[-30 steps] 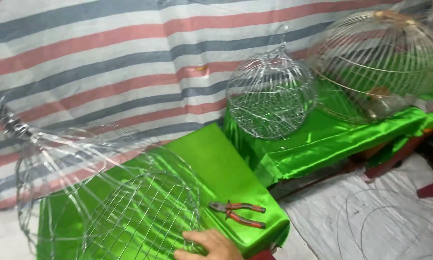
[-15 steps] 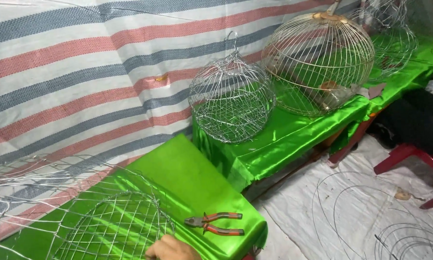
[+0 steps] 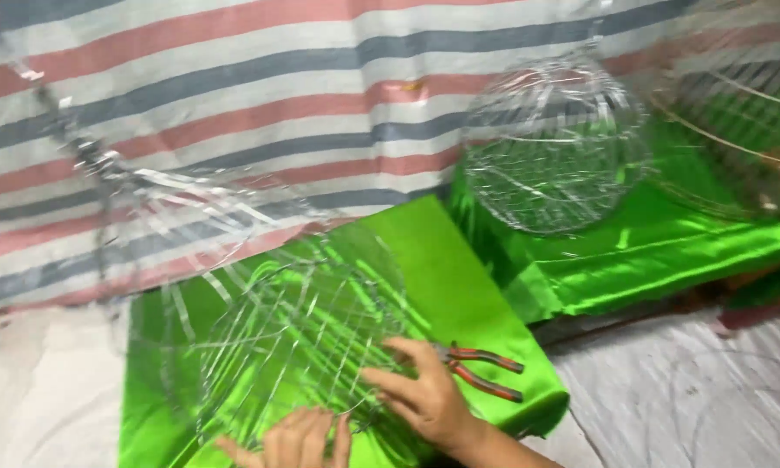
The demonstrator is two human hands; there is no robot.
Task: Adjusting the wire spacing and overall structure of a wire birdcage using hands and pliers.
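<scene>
A round wire cage (image 3: 277, 329) lies tilted on a low stand covered in shiny green cloth (image 3: 459, 286). My right hand (image 3: 420, 390) rests on the cage's lower right side, fingers spread over the wire mesh. My left hand (image 3: 299, 438) touches the cage's bottom rim at the frame's lower edge, fingers partly curled on the wires. Red-handled pliers (image 3: 481, 371) lie on the green cloth just right of my right hand.
A finished small wire cage (image 3: 550, 147) stands on a longer green-covered table (image 3: 667, 251) at the right, with a larger domed cage (image 3: 737, 113) beside it. A striped tarp (image 3: 234, 87) hangs behind. White cloth (image 3: 685, 407) covers the floor.
The view swung back left and down. Both hands are now on the near cage, where earlier only one hand showed at its lower edge. The pliers have not moved.
</scene>
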